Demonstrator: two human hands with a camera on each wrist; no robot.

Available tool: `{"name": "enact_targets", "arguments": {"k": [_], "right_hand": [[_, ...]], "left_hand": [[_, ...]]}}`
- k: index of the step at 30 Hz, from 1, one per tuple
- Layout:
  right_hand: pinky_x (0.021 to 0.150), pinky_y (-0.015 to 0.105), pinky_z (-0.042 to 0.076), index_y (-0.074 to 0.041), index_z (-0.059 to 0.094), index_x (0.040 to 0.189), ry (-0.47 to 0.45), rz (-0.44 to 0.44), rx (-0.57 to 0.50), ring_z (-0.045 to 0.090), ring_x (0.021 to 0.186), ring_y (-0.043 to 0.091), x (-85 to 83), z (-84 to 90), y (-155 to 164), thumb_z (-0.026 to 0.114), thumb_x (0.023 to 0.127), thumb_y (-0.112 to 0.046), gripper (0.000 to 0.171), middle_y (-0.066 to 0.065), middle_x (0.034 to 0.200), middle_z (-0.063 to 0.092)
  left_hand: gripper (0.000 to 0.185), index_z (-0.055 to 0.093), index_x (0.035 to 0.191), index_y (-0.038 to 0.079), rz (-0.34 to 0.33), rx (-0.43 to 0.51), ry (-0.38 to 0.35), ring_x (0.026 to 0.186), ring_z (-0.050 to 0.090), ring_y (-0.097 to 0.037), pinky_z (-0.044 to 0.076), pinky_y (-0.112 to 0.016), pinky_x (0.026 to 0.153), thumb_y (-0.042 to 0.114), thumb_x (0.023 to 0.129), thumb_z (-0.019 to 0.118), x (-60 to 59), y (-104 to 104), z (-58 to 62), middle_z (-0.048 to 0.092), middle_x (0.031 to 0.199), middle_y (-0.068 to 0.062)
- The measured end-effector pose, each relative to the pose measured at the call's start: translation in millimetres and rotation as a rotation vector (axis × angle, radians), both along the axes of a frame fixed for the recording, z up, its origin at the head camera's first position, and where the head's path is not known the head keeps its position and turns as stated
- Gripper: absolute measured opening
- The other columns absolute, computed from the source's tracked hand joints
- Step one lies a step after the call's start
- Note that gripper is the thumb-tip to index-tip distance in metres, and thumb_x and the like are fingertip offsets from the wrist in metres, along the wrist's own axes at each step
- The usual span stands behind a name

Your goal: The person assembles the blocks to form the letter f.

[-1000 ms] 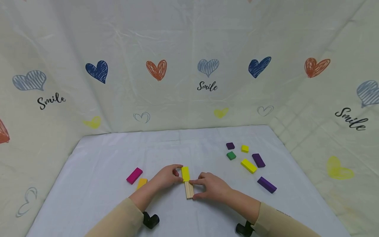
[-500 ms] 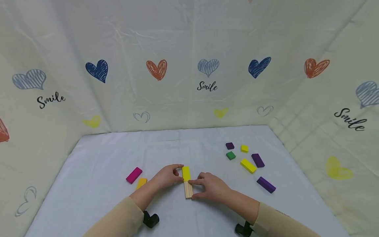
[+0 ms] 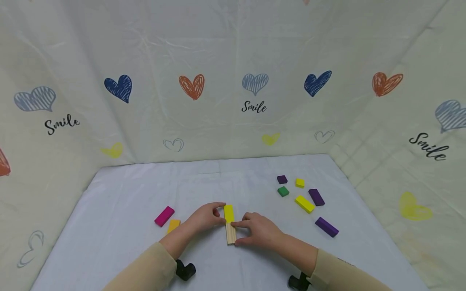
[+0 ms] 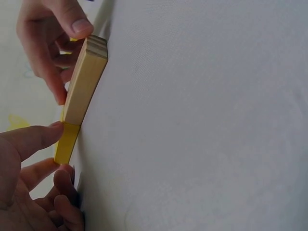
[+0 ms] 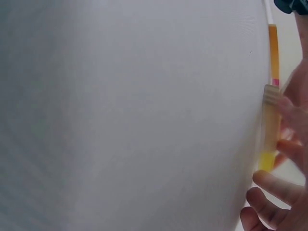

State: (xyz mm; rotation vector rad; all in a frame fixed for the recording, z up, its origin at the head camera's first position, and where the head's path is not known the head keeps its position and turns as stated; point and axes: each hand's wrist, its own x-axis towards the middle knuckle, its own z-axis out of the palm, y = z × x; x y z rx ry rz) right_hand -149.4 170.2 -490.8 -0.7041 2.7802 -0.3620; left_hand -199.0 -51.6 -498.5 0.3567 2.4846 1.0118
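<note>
Between the left hand [image 3: 204, 216] and right hand [image 3: 261, 231], a yellow block [image 3: 228, 214] and a wooden block [image 3: 230, 235] lie end to end, long axes pointing forward. The left hand pinches the flat-sided yellow one, the right the straight-grained wooden one.

Between your forearms you have an open lane of white cloth [image 3: 240, 264] up to the near end of the wooden block [image 3: 231, 235], narrowed by the black wrist devices [image 3: 185, 270] jutting inward. The block's left long side lies free; your right hand [image 3: 262, 230] blocks its right, and your left hand [image 3: 205, 217] bars the left side of the yellow block [image 3: 228, 213] touching its far end. Beyond that, you can pass over bare cloth to the patterned backdrop [image 3: 218, 125]. Left, the pink block [image 3: 164, 216] and orange block [image 3: 174, 225] crowd your forearm. Right, a gap separates your hand from the long purple block [image 3: 327, 227]; farther back, the green block [image 3: 283, 191] and long yellow block [image 3: 304, 204] stand in the way.
</note>
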Motion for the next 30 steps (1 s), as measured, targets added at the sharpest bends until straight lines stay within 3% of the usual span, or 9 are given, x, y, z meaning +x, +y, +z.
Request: {"name": "enact_targets", "arguments": {"k": [19, 30], "right_hand": [[0.074, 0.025, 0.051, -0.037, 0.062, 0.134, -0.046, -0.073, -0.068, 0.052, 0.084, 0.008, -10.3, 1.8, 1, 0.076, 0.077, -0.060, 0.063, -0.008, 0.102, 0.059], [0.064, 0.023, 0.045, -0.031, 0.060, 0.138, -0.054, -0.081, -0.086, 0.049, 0.075, 0.009, -16.8, 2.4, -3, 0.076, 0.077, -0.060, 0.069, -0.007, 0.097, 0.057]], "left_hand": [[0.071, 0.053, 0.144, 0.017, -0.006, 0.011, -0.011, 0.078, 0.049, -0.019, 0.041, -0.032, 0.065, 0.031, 0.081, 0.082, 2.7, 2, 4.6, 0.055, 0.086, -0.004], [0.070, 0.054, 0.144, 0.017, -0.023, -0.017, 0.019, 0.078, 0.049, -0.018, 0.041, -0.031, 0.064, 0.031, 0.081, 0.082, 5.0, 2, 5.9, 0.055, 0.085, -0.003]]}}
